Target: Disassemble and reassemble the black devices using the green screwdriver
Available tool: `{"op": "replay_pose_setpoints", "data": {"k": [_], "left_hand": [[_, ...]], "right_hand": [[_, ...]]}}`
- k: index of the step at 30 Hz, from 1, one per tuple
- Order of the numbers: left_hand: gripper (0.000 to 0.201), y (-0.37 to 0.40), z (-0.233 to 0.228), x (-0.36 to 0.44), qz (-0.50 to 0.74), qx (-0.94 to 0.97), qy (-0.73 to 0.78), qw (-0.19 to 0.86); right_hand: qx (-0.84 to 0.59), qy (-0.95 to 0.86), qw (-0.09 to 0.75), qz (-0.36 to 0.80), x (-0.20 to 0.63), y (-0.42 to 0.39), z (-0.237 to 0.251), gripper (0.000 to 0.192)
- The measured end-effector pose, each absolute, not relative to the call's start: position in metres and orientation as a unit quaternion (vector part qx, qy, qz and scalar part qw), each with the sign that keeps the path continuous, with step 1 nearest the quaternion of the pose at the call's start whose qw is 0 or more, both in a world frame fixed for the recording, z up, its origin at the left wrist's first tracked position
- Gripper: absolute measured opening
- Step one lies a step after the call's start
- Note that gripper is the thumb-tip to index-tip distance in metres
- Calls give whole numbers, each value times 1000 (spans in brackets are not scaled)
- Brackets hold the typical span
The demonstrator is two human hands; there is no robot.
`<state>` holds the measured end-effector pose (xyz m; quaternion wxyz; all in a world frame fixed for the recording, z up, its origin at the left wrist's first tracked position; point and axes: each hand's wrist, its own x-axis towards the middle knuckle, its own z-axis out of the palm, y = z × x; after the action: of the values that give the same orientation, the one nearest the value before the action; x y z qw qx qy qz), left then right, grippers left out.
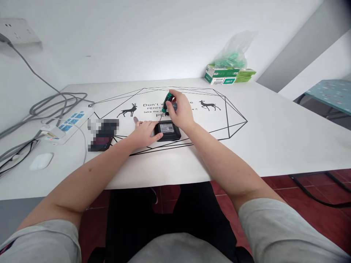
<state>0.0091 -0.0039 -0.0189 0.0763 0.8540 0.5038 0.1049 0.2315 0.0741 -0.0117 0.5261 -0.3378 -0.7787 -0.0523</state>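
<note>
A small black box-shaped device (167, 128) with a white printed label lies on the white table mat. My left hand (146, 134) grips its left side, thumb at the near edge and fingers at the far left corner. In my right hand (179, 111) is a green and black screwdriver (168, 99), tilted, its thin shaft pointing down to the device's far left edge. Whether the tip sits in a screw is too small to tell. Just beyond my left fingers is a small purplish-grey piece (135, 119). Something dark lies partly hidden behind my right hand.
On the left are a pixelated dark phone (102, 135), a white power strip (70, 126) with coiled grey cables (55, 102), and a white rounded case (41, 161). Green and white boxes (223, 73) with a clear plastic bag (236, 51) stand at the back right against the wall.
</note>
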Motion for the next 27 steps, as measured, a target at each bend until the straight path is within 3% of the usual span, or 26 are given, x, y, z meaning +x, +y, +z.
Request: {"op": "replay_pose_setpoints", "data": {"k": [7, 27], "left_hand": [[67, -3, -20, 9, 102, 854, 504, 81], [67, -2, -15, 9, 91, 852, 510, 72]], "right_hand": [[-348, -789, 497, -98, 229, 66, -6, 54], [-336, -790, 510, -49, 242, 65, -10, 53]]}}
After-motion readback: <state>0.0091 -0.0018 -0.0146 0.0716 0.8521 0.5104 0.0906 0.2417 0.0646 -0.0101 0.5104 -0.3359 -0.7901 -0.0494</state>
